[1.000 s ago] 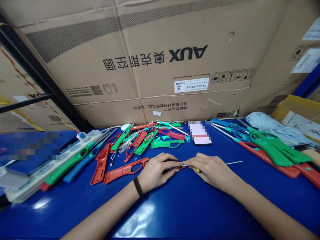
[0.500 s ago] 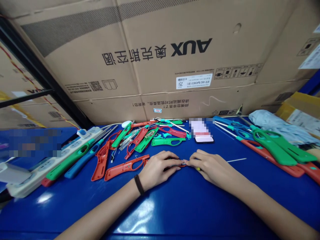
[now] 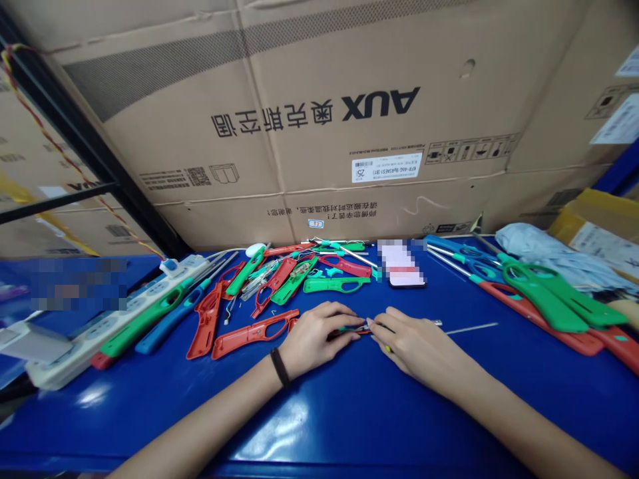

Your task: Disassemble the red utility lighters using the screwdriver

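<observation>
My left hand [image 3: 319,330] and my right hand [image 3: 417,347] meet at the middle of the blue table. Between their fingertips is a small red and green lighter part [image 3: 352,329], mostly hidden, with a metal tip at its right end. My left fingers pinch that part. My right fingers hold a small tool with a yellow end [image 3: 388,348], partly covered by the hand. Just left of my left hand lies a red lighter shell [image 3: 252,334]. A thin metal rod [image 3: 472,327] lies to the right of my right hand.
Loose red, green and blue lighter shells [image 3: 292,283] lie beyond my hands. Longer lighters [image 3: 544,299] are heaped at right, by a grey bag [image 3: 544,249]. A white power strip [image 3: 114,326] lies at left. A blurred phone [image 3: 402,266] and a large cardboard box [image 3: 319,159] stand behind.
My right hand has turned slightly and drawn back toward me, while my fingertips stay together on the small part. The whole view has shifted a little as my head moved.
</observation>
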`<action>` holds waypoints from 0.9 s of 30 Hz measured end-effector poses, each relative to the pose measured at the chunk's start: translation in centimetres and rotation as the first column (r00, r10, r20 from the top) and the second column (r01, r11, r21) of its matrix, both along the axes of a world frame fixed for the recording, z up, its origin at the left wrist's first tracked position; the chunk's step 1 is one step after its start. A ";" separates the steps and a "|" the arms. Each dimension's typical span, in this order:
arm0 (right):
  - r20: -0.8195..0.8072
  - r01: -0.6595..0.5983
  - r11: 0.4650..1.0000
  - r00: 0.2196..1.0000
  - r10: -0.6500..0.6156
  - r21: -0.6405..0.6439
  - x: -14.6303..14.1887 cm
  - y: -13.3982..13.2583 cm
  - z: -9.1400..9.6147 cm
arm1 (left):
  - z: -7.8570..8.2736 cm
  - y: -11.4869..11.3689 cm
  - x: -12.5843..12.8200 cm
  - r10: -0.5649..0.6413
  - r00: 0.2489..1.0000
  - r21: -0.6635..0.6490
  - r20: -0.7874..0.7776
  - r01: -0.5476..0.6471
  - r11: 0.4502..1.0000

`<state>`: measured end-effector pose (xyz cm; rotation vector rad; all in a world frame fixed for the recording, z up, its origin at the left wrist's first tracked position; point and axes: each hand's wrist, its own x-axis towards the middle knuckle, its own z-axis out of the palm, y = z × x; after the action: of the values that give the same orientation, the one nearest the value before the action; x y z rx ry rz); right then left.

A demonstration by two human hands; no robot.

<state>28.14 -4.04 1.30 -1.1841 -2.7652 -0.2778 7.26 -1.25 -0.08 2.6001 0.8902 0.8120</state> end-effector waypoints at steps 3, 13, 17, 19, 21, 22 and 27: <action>-0.143 -0.050 0.997 0.989 0.041 -0.056 0.9 0.3 -0.1 | -0.2 0.0 0.0 0.001 1.000 -0.020 0.030 -0.001 1.000; -0.349 -0.103 0.977 0.936 0.032 -0.187 1.4 0.5 0.1 | -0.3 0.1 0.0 -0.008 0.999 -0.060 0.046 0.011 0.998; -0.316 -0.029 0.980 0.948 -0.035 -0.195 0.9 0.1 0.3 | 0.8 0.0 -0.1 -0.021 0.999 -0.069 -0.034 0.019 0.997; -0.318 -0.011 0.983 0.947 -0.048 -0.181 0.7 0.0 0.2 | 1.9 -0.3 -1.0 0.010 0.998 -0.044 -0.066 -0.013 0.999; -0.324 -0.009 0.986 0.945 -0.046 -0.164 0.6 0.1 0.1 | 3.1 -0.6 -2.7 0.071 0.993 0.013 -0.094 -0.071 0.997; -0.327 -0.012 0.988 0.944 -0.041 -0.156 0.6 0.1 0.0 | 3.6 -0.9 -3.8 0.119 0.987 0.044 -0.109 -0.115 0.992; -0.324 -0.008 0.992 0.945 -0.034 -0.126 0.6 0.2 -0.3 | 4.1 -2.8 -10.2 0.311 0.897 0.152 -0.315 -0.275 0.949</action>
<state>28.72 -3.81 1.04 -1.1557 -2.5154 0.0888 -2.93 -4.08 3.97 2.7857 1.3999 0.4947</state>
